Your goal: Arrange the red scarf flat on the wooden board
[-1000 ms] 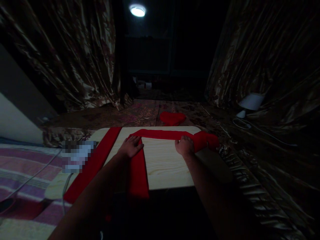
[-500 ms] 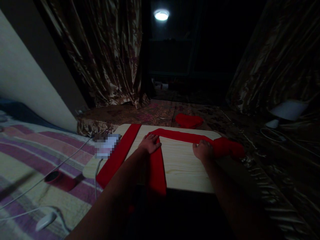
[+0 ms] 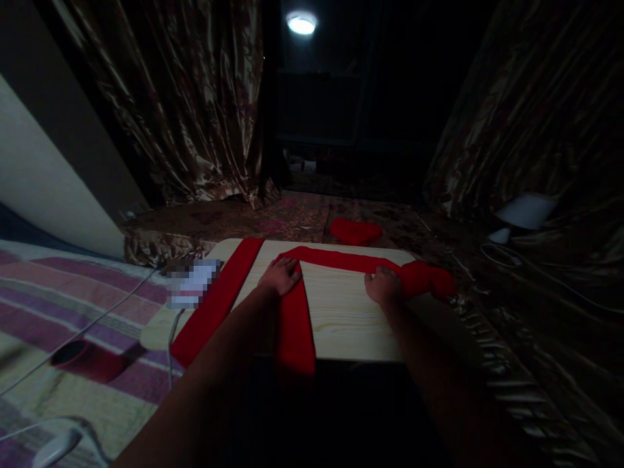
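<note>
A long red fabric strip (image 3: 336, 259) runs along the far side of a pale wooden table (image 3: 351, 318). It bends at the left and one length hangs toward me over the near edge. On that bend my left hand (image 3: 281, 276) lies with its fingers stretched out, pressing the cloth. My right hand (image 3: 384, 285) has its fingers curled on the strip's right part, where bunched red cloth (image 3: 424, 279) spills over the table's right side. Another flat red strip (image 3: 219, 302) crosses the table's left end diagonally, apart from both hands.
A blurred-out phone-like item (image 3: 194, 283) with a cable lies at the table's left. The striped bed (image 3: 29, 312) holds a red cylindrical container (image 3: 88, 361) and a white mouse-shaped object (image 3: 57, 447). Beyond the table lies a red cloth bundle (image 3: 355, 231); a white lamp (image 3: 527, 211) stands right.
The whole view has shifted, so things sit slightly farther left. Both hands stay at about the same spots on the red strip.
</note>
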### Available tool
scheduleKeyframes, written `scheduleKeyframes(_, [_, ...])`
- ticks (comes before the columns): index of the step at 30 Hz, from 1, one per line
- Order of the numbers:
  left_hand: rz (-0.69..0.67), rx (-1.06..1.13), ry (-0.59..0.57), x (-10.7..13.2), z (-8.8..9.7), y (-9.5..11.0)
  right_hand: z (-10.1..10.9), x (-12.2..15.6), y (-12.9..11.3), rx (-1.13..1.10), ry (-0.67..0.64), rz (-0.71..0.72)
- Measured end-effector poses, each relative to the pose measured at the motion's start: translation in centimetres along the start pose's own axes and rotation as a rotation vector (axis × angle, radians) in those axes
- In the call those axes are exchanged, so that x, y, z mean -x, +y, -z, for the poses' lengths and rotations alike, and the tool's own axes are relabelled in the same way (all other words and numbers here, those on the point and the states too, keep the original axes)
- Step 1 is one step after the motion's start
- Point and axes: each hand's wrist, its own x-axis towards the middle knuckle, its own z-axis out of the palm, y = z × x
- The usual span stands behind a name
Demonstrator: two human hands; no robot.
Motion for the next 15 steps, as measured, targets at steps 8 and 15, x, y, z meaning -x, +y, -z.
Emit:
scheduleKeyframes(8, [-0.013,-0.046,0.179,1.7,1.0,0.6,0.3,0.4,0.1,0.000,0.008,0.017])
scheduleKeyframes(15, [0.057,-0.045,0.141,1.9,1.3,1.1,0.6,0.5,0.0,-0.004,-0.012,0.014])
